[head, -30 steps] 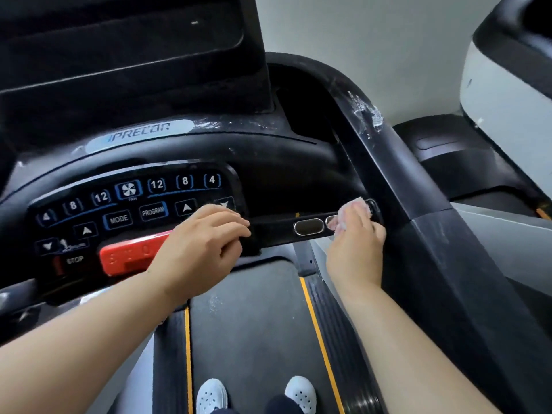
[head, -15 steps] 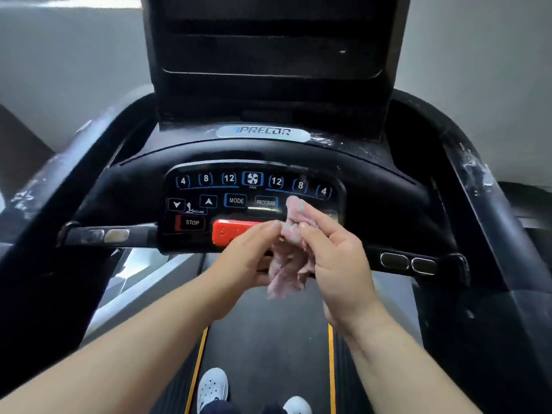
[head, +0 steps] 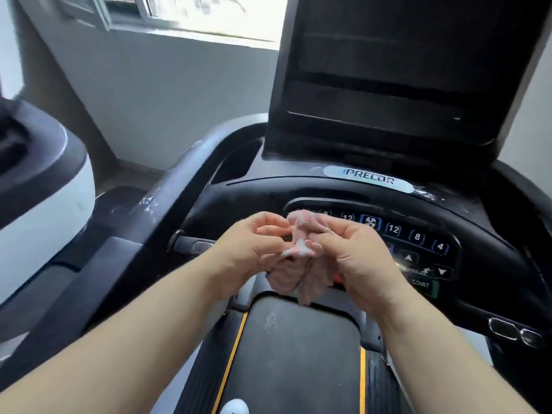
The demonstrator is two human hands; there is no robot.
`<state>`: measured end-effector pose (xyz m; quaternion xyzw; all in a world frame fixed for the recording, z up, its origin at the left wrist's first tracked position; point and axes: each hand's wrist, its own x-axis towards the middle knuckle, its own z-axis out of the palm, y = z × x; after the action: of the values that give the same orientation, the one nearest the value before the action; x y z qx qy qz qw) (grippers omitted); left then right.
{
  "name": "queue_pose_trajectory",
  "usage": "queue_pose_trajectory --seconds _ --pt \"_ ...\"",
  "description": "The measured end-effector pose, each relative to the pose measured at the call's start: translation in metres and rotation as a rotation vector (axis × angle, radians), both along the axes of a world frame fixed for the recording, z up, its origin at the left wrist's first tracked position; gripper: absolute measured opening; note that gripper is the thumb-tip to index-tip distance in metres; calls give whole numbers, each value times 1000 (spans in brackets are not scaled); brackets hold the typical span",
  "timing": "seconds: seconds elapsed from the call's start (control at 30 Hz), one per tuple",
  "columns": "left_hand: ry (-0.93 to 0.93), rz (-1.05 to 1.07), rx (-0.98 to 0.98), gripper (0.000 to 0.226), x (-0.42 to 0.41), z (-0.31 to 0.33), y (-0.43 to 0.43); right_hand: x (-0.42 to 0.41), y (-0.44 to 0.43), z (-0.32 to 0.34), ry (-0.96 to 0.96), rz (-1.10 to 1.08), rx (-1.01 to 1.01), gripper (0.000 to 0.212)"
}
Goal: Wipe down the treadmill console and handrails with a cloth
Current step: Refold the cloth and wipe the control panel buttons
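There is only one view, a wide-angle one from the person's head, looking forward and down. It sits close to the treadmill console (head: 466, 222), whose screen (head: 388, 70) rises at the far right. The belt (head: 298, 354) lies at the near edge. Facing slightly left of centre, it takes in the left handrail (head: 167, 186), a far window (head: 209, 13) and a neighbouring machine (head: 44, 189).

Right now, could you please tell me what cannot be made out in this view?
Head view only.
Left buttons of the keypad: hidden behind the cloth, the left hand and the right hand.
The white shoe: cut off by the bottom edge.
Outside the window: washed out by glare and blur.
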<state>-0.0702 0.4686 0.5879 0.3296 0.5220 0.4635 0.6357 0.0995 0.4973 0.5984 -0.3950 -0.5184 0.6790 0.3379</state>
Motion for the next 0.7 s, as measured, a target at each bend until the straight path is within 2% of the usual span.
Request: queue_pose_trajectory --seconds 0.07,0.13,0.2,0.23,0.3,0.37,0.5,0.6,0.7 --pt "21 49 -4 64 -27 0 5 -22 3 2 -24 8 -7 25" --pt "-38 18 7 77 -49 5 9 -42 6 9 -17 46 -28 32" --pt "-65 -106 52 66 -68 13 12 -58 7 18 -21 77 -11 37" --pt "-13 -170 91 49 -76 17 13 -65 7 23 -52 86 26 37" --pt "180 -181 171 18 -91 20 17 -75 10 31 -286 33 235 33" --pt "328 -125 240 13 -107 22 25 -81 15 38 -565 -80 457 34" --pt "320 -103 260 9 -127 30 37 -91 20 51 -756 -67 569 32" --pt "225 -116 255 16 -133 34 46 -93 27 57 -752 -147 564 24" --pt "171 -243 213 41 -135 34 48 -94 32 61 -560 -239 433 21"
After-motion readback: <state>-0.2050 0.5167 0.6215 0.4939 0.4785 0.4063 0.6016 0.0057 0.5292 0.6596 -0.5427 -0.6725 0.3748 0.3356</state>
